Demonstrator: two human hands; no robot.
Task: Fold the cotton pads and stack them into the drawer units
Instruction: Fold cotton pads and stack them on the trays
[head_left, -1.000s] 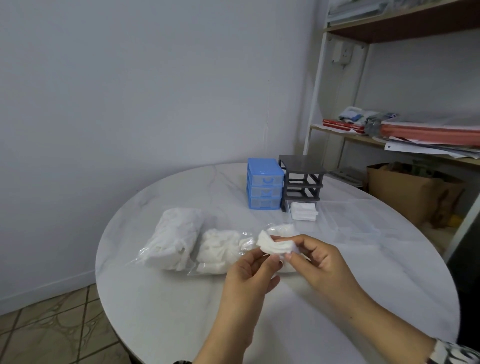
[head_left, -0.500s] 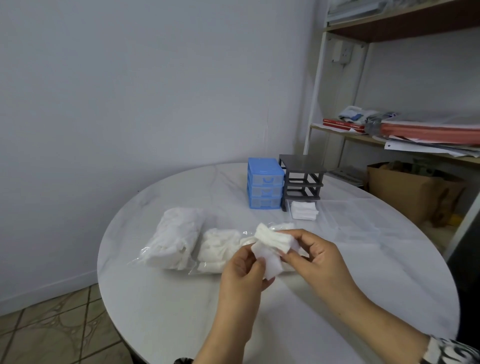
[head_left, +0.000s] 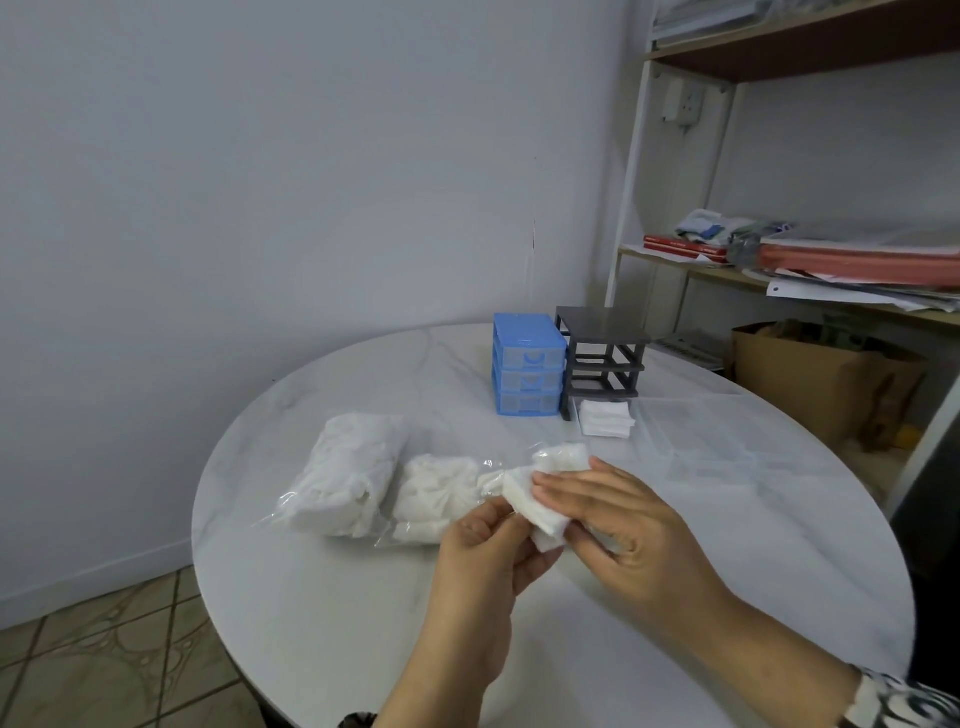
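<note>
A white cotton pad (head_left: 535, 506) is held above the round marble table (head_left: 322, 613), partly folded. My left hand (head_left: 485, 556) pinches its lower edge from below. My right hand (head_left: 618, 525) holds the pad's right side, fingers laid flat across it and thumb under it. At the back stand a blue drawer unit (head_left: 527, 364) with three closed drawers and a dark grey drawer frame (head_left: 602, 358) with empty slots. A small stack of folded pads (head_left: 607, 418) lies in a clear drawer in front of the grey frame.
Two clear bags of white cotton pads (head_left: 353, 480) (head_left: 441, 493) lie left of my hands. Clear plastic drawers (head_left: 701, 431) lie on the table at right. A shelf unit (head_left: 810, 260) with papers and a cardboard box (head_left: 815, 384) stand beyond the table.
The pad has been turned and folded over between my hands. My right hand's fingers have come to lie flat across it, and my left hand has shifted lower.
</note>
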